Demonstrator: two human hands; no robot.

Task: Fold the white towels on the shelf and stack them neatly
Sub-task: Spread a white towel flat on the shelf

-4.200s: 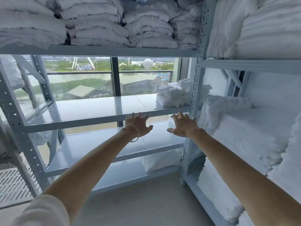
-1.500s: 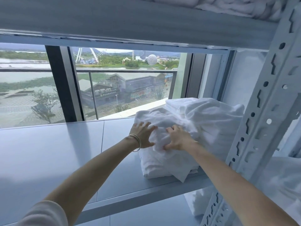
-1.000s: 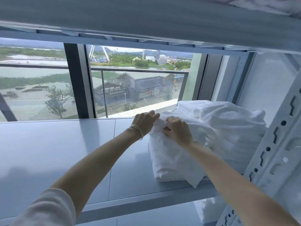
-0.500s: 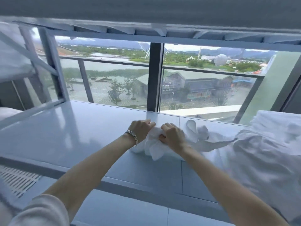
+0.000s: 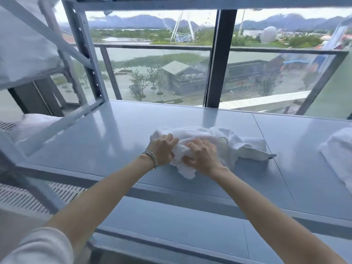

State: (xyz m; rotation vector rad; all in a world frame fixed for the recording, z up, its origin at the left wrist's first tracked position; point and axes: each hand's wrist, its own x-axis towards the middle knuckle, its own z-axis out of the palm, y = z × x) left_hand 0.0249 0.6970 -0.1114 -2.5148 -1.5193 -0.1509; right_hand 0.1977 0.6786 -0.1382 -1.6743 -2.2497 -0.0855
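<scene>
One towel [image 5: 207, 141] was pulled left from the pile [image 5: 339, 153] onto bare shelf [image 5: 95, 145]; left hand [image 5: 162, 149] and right hand [image 5: 202, 155] grip it, crumpled, ready for spreading.

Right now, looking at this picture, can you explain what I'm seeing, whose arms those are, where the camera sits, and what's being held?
No machine here: these are a person's two bare arms, filmed by a wide-angle camera worn on their head, looking forward and down. The left hand, with thin bangles at the wrist, and the right hand each have a grip on a crumpled white towel that lies unfolded on a grey metal shelf. More white towels sit at the right edge. Behind the shelf is a window showing buildings and a Ferris wheel.
</scene>
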